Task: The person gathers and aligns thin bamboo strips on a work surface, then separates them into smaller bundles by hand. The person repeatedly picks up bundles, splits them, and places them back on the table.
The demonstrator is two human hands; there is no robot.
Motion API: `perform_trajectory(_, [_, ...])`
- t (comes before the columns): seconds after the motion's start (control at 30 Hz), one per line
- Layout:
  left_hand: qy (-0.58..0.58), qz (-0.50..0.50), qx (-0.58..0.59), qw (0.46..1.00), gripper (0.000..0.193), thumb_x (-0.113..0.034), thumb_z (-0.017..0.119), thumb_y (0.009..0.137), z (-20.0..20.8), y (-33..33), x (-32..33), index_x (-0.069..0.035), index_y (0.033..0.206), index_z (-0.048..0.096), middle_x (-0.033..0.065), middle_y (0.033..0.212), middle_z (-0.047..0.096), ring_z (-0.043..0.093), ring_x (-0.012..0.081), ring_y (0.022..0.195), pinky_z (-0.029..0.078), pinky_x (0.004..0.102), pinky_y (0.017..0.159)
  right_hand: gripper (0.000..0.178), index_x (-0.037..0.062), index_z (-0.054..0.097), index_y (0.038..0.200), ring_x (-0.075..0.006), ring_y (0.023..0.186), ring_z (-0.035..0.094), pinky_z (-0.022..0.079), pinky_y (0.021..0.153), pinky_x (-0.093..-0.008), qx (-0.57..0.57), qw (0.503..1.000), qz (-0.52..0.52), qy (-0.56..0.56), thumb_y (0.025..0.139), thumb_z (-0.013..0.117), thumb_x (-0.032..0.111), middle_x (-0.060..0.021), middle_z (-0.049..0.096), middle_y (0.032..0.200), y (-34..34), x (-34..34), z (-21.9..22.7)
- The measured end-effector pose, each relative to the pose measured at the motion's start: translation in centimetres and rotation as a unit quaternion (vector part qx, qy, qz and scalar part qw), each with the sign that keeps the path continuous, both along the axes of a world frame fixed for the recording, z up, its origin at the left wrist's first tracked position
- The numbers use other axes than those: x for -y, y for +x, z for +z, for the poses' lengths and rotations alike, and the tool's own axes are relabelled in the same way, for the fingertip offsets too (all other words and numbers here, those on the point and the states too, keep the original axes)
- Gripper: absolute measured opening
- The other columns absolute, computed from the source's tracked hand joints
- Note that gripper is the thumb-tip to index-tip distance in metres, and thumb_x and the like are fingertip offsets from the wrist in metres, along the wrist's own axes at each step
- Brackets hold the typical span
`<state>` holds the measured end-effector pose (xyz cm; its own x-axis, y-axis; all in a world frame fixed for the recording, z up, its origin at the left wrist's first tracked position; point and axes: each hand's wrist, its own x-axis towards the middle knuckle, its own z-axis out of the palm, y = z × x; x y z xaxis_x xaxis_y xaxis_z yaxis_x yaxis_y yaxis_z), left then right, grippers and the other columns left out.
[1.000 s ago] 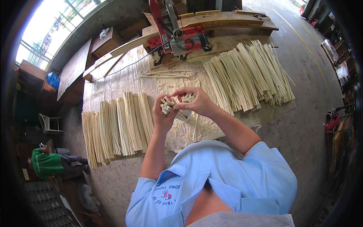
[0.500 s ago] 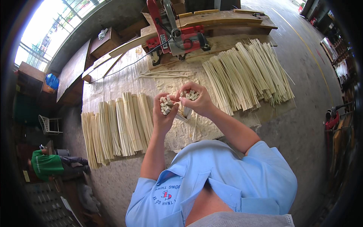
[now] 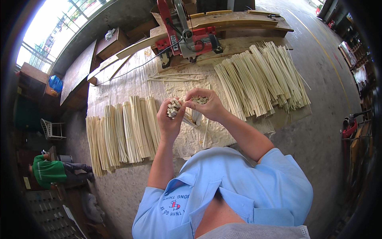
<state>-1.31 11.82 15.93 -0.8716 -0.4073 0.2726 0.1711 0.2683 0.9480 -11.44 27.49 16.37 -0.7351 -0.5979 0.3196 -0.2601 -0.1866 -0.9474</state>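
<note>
My left hand (image 3: 169,124) is closed around a bundle of thin pale sticks (image 3: 174,108), whose cut ends face up toward me. Beside it, my right hand (image 3: 213,106) grips a second bundle of pale sticks (image 3: 200,100); its ends show partly behind the curled fingers. The thumb and fingertips of the right hand reach close to the left bundle, and whether they pinch a single stick is too small to tell. Lower parts of the sticks slant down between the hands above the dusty worktable (image 3: 187,139).
Rows of sticks lie on the left (image 3: 127,131) and right (image 3: 258,79) of the table. A red and grey mitre saw (image 3: 187,40) stands at the back, its cable running left. Some loose sticks (image 3: 175,77) lie before it. A person in green (image 3: 49,172) is at far left.
My right hand has turned slightly, and its bundle's ends show less than before. Its fingertips have shifted toward the left bundle. My left hand keeps its hold, with its bundle tilted a little.
</note>
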Motion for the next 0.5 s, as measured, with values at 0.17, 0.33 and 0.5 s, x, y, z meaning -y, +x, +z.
perform_trajectory(0.17, [0.007,0.006,0.023,1.0,0.032,-0.007,0.077,0.091,0.93,0.2,-0.51,0.0,0.12,0.066,0.0064,0.103,0.075,0.07,0.0107,0.091,0.056,0.0261,0.08,0.019,0.0071,0.072,0.1,-0.009,0.093,0.062,0.047,0.091,-0.0291,-0.011,1.0,-0.003,0.005,0.086,0.082,0.014,0.001,0.07,0.095,-0.03,0.03,0.07])
perform_trajectory(0.33, [-0.019,-0.009,0.021,1.0,0.038,-0.008,0.074,0.094,0.6,0.37,-0.17,-0.001,0.129,0.063,0.011,0.111,0.076,0.071,0.0123,0.098,0.056,0.0289,0.084,0.031,0.0092,0.067,0.11,-0.0092,0.095,0.062,0.045,0.097,-0.0313,-0.007,0.999,-0.031,-0.013,0.084,0.083,0.015,0.0015,0.066,0.095,0.08,0.5,0.23])
perform_trajectory(0.5, [-0.033,-0.026,0.022,0.999,0.039,-0.005,0.07,0.094,0.94,0.66,-0.24,-0.003,0.133,0.062,0.0115,0.105,0.076,0.071,0.0141,0.094,0.055,0.0293,0.082,0.03,0.0092,0.064,0.11,-0.0095,0.094,0.061,0.045,0.098,-0.0326,-0.011,0.999,-0.046,0.007,0.084,0.079,0.011,0.001,0.066,0.096,-0.18,0.36,0.25])
